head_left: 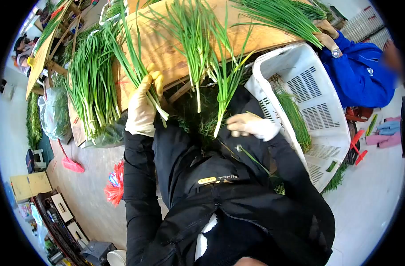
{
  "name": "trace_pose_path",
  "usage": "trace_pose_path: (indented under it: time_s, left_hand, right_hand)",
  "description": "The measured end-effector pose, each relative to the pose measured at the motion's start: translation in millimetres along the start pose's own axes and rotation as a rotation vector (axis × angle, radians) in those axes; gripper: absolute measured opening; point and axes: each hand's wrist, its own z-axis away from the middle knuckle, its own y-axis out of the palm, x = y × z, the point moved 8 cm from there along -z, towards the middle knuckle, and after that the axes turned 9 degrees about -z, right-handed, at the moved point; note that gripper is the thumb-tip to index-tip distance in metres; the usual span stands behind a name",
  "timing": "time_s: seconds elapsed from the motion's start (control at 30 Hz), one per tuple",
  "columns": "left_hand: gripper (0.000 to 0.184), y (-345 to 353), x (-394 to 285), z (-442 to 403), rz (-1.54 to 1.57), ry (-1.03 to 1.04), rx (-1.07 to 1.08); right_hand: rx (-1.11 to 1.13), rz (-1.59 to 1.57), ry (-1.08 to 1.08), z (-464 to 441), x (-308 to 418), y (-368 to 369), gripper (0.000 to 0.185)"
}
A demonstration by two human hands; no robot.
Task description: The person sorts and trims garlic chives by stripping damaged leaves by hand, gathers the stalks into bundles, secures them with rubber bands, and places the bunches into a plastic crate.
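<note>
My left hand (145,99), in a pale glove with yellowish fingertips, is closed around a few long green stalks with white ends (138,71), which look like garlic chives. Their white ends point down over my lap. To the right, my gloved right hand (249,126) hovers above my thigh, fingers stretched loosely leftward, with nothing clearly visible in them. Just beside its fingertips hangs a yellow-tipped stalk (226,86) over the board's edge. Below that hand is a thin loose leaf (253,158). More stalks (193,48) lie between my hands, roots overhanging the edge.
A thick pile of chives (93,80) hangs over the left of the wooden board (238,33). On the right stands a white plastic crate (315,133) with greens inside. A person in a blue jacket (355,71) handles another bunch (282,20). Trimmings (202,119) lie below the edge.
</note>
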Motion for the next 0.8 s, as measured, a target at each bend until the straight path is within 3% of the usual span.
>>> trace_pose_path:
  time_s: [0.03, 0.1, 0.13, 0.17, 0.23, 0.27, 0.3, 0.4, 0.43, 0.5, 0.53, 0.63, 0.67, 0.7, 0.8]
  left_hand:
    - [0.030, 2.1, 2.1, 7.0, -0.085, -0.008, -0.181]
    - [0.031, 16.4, 6.7, 12.2, -0.087, -0.030, -0.132]
    - [0.034, 17.4, 5.0, 18.2, -0.180, -0.021, -0.232]
    - [0.038, 27.7, -1.9, 23.3, -0.288, -0.015, -0.203]
    - [0.042, 35.2, -7.1, 28.4, -0.333, -0.035, -0.135]
    - [0.054, 39.0, -9.4, 29.4, -0.447, -0.038, -0.169]
    - [0.054, 44.2, -10.0, 28.4, -0.447, -0.039, -0.166]
    - [0.049, 47.3, 0.6, 21.4, -0.379, -0.053, -0.228]
    - [0.048, 53.8, 1.6, 21.2, -0.387, -0.076, -0.196]
    - [0.047, 59.2, 0.7, 20.7, -0.398, -0.063, -0.177]
    - [0.047, 68.3, -0.9, 24.6, -0.397, -0.052, -0.163]
    - [0.037, 82.1, 0.0, 29.6, -0.476, 0.028, -0.138]
    - [0.035, 79.8, 14.6, 36.4, -0.408, -0.039, -0.161]
    - [0.031, 82.8, 14.1, 39.4, -0.457, -0.013, -0.204]
    - [0.022, 71.2, 28.6, 37.6, -0.349, -0.035, -0.288]
  right_hand:
    - [0.037, -0.106, -0.082, -27.5, -17.3, 8.6, 0.047]
    - [0.033, -0.339, -0.145, -46.9, -16.2, 19.3, 0.041]
    - [-0.006, -0.416, -0.212, -45.4, -9.9, 17.3, 0.039]
    - [-0.046, -0.491, -0.284, -41.3, -2.8, 15.5, 0.036]
    - [-0.190, -0.617, -0.477, 9.1, 52.3, 6.8, 0.027]
    - [-0.148, -0.570, -0.680, 18.5, 73.7, -4.2, 0.028]
    - [-0.108, -0.516, -0.879, 30.1, 94.6, -18.5, 0.028]
    - [-0.296, -0.374, -0.789, 50.2, 151.2, -49.2, 0.030]
    - [-0.423, -0.175, -0.834, 57.2, 169.5, -54.3, 0.030]
    - [-0.236, -0.163, -0.609, 19.8, 171.8, -42.8, 0.028]
    - [-0.315, 0.019, -0.545, 21.0, 175.6, -31.4, 0.025]
    - [-0.297, -0.066, -0.576, 8.2, 158.5, -15.6, 0.026]
    - [-0.306, -0.125, -0.619, 0.4, 147.8, -6.8, 0.031]
    - [-0.414, 0.145, -0.688, -2.3, 144.4, -6.7, 0.036]
    - [-0.402, 0.245, -0.712, -3.1, 135.0, 11.6, 0.043]
